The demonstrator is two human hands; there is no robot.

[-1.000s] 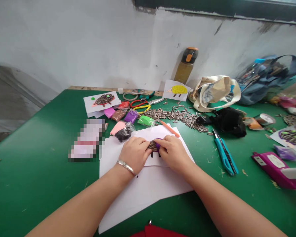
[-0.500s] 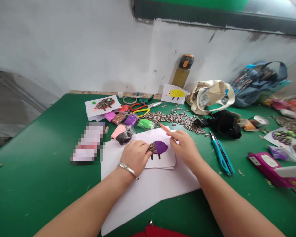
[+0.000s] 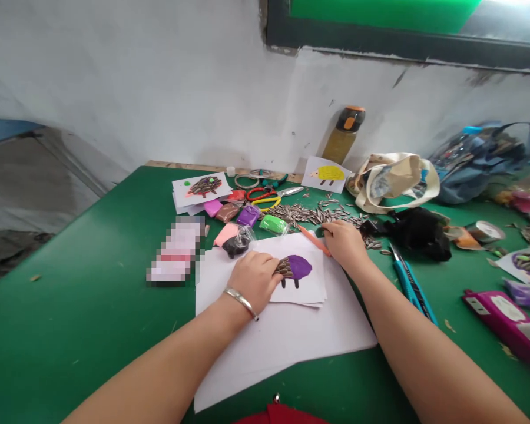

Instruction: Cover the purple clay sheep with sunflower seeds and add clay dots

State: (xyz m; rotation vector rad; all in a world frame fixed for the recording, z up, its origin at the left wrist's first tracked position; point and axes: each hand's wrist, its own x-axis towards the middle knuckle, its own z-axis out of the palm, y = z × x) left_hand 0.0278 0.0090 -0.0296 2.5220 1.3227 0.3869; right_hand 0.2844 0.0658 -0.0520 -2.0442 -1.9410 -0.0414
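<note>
Green tabletop meets a scuffed white wall, with a bottle standing against it beside a yellow hedgehog drawing. At the near side, the purple hedgehog picture lies on large white sheets, its left part covered in seeds. The left hand, a silver bangle at its wrist, rests over that seeded end, fingers close together and bent – whether they pinch anything is hidden. Beyond the picture, the right hand reaches to the edge of the loose sunflower seeds, fingers curled, thumb near the index finger; I cannot tell if a seed is between them. Just beside it lies an orange stick-like tool – slanting over the paper's top edge. Bagged green clay and yellow-handled scissors sit left of the seeds, a teal utility knife right of the sheets.
</note>
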